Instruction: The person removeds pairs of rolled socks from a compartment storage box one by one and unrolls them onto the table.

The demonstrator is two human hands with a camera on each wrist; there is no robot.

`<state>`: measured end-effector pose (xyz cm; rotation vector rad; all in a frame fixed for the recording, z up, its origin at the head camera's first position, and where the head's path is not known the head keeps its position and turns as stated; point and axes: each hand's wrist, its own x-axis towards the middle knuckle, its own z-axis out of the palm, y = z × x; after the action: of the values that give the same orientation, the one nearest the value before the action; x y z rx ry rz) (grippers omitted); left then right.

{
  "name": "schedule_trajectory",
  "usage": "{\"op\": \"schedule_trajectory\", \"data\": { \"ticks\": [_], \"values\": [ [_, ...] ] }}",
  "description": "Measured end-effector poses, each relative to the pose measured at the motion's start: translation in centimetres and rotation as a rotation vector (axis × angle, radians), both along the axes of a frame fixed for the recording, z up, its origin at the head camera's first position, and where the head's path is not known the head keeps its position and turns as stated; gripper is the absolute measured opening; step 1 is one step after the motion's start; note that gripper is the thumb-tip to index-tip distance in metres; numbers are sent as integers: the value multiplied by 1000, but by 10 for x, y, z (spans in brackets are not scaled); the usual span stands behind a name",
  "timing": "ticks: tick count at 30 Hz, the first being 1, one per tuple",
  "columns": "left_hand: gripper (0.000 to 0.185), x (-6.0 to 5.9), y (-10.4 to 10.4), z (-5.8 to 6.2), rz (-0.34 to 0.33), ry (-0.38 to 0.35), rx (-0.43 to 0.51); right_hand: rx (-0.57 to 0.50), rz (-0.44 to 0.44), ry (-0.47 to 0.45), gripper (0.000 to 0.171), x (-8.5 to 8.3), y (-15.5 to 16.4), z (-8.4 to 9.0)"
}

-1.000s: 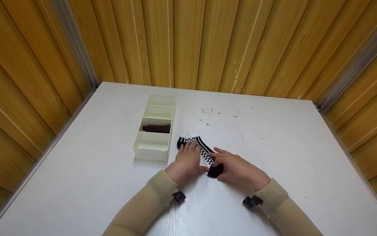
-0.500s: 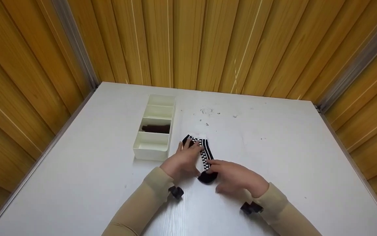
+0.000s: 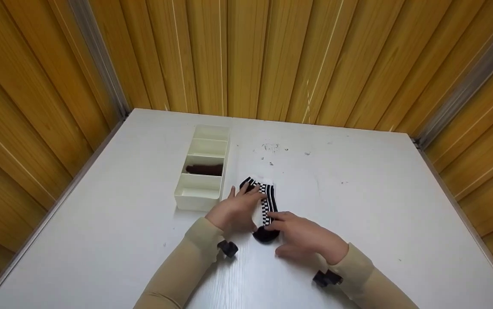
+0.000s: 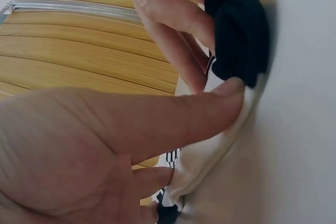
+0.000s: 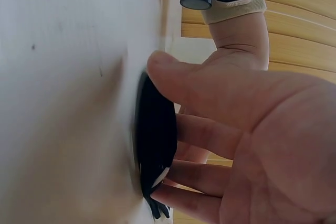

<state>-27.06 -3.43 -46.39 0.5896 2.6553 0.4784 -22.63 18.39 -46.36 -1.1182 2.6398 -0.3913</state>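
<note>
A black and white sock (image 3: 266,235) with a checkered band and stripes lies flat on the white table, bent at its heel. My left hand (image 3: 237,210) spreads its fingers over the upper left of the sock. In the left wrist view its straight thumb touches the white edge of the sock (image 4: 239,30) beside a black end. With extended fingers, my right hand (image 3: 308,235) rests on the lower part near the black end. Its thumb stands apart from the fingers, near the edge of the sock (image 5: 156,135) in the right wrist view.
To the left of the sock stands a long cream box (image 3: 198,202) divided into compartments. A dark brown folded cloth item (image 3: 204,169) lies in one of them. Small dark marks (image 3: 271,147) dot the table (image 3: 370,184) farther back. Wood-patterned panels (image 3: 246,56) rise behind the table.
The sock has turned so its lower black end sits farther left and nearer the person. The right hand has moved left and nearer with it; the left hand has shifted slightly left.
</note>
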Motion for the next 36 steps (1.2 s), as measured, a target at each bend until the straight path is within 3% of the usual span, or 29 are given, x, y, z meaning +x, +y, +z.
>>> {"op": "schedule_trajectory", "data": {
  "ticks": [15,17,20,24,28,31,36],
  "values": [
    [101,0,-3,2,-11,-42,-5,-48,15,-67,51,-8,-1,-4],
    [100,1,-2,4,-9,-39,-10,-78,25,-82,47,-13,2,-3],
    [94,4,1,9,-25,-1,-17,-205,20,-135,36,-24,8,-2],
    [80,17,6,18,-73,111,20,-417,-98,-184,23,-45,17,0],
    [69,33,10,18,-158,209,45,-553,-324,-199,20,-67,22,-3],
    [67,47,16,11,-199,286,-9,-633,-463,-245,20,-81,19,-7],
    [72,66,28,-2,-179,381,-188,-669,-601,-266,20,-99,6,-13]
  ]
}}
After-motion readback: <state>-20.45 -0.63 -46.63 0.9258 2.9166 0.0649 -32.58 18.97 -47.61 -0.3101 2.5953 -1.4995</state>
